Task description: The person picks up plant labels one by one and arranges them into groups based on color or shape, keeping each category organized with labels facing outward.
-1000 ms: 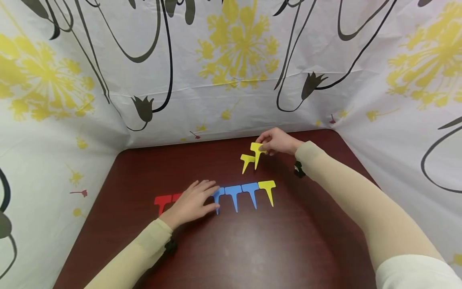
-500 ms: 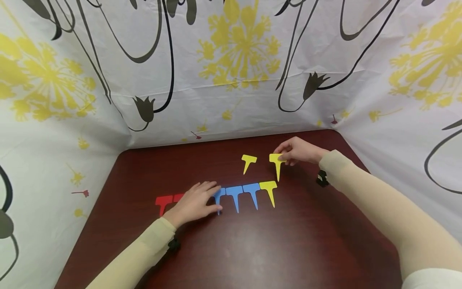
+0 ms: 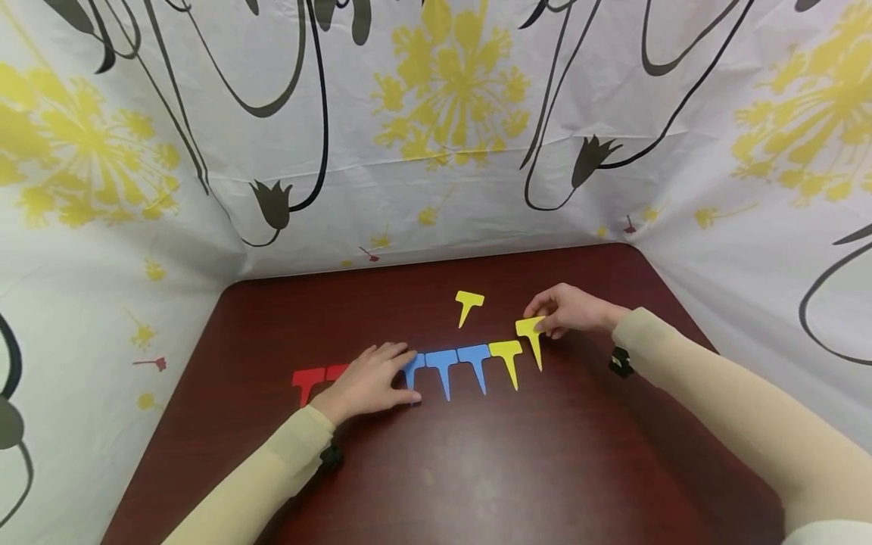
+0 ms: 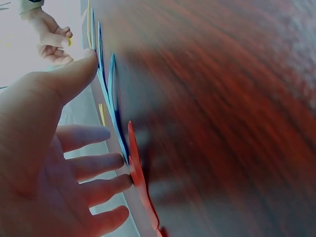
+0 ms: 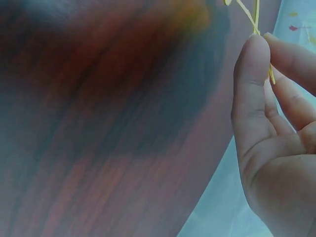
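My right hand [image 3: 574, 309] pinches a yellow T-shaped plant label [image 3: 528, 329] by its top bar, just right of the row's end. In the right wrist view, thumb and index finger grip this thin yellow label [image 5: 256, 19]. A flat yellow label [image 3: 506, 350] ends the row, beside several blue labels [image 3: 441, 360]. At the row's left lie red labels [image 3: 309, 376], partly covered by my left hand [image 3: 364, 384]. Its fingers are spread and straight, with fingertips at a blue label. The left wrist view shows its fingers close by a red label [image 4: 139, 180] and the blue ones.
One more yellow label [image 3: 468, 303] lies apart, behind the row. The dark red-brown table [image 3: 436, 469] has rounded far corners. White cloth [image 3: 422, 189] printed with yellow and grey flowers hangs around its back and sides.
My right hand has carried the yellow label away from the loose one, rightward and then nearer, to the row's right end. My left hand has stayed almost still.
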The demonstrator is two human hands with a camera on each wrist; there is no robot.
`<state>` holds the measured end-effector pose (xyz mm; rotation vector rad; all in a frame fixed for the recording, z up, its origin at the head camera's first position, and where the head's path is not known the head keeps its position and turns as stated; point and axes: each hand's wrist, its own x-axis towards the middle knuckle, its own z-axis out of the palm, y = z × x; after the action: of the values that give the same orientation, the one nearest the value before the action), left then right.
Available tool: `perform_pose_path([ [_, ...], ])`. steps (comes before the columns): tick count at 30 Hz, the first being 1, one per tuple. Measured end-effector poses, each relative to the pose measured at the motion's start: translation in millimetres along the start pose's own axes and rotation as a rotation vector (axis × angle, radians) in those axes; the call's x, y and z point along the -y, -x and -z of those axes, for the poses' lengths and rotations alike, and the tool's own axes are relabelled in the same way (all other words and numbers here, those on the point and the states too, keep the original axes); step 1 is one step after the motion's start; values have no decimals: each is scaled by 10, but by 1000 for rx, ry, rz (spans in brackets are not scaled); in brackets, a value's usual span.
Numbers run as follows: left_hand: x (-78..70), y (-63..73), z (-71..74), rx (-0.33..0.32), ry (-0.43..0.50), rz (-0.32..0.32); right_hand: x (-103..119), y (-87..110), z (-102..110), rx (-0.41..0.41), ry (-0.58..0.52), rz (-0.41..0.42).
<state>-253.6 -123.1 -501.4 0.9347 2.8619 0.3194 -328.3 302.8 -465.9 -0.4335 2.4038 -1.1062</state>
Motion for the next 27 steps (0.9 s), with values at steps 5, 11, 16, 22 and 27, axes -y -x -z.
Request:
perform_pose_path([
  [5,1,-1,-21,12,15,4,-66,48,-97,-29,17,-12],
  [11,0,-10,-4,23,14,0,-99,104,-173,-57,29,-32],
  [16,6,-13,12,31,17,-5,-148,143,-207,-111,103,-15],
  [22,16,-23,19,36,8,-3,-161,182,-287,-176,279,52],
  [27,29,-29,10,35,9,-6,-159,196,-347,-192,374,135],
])
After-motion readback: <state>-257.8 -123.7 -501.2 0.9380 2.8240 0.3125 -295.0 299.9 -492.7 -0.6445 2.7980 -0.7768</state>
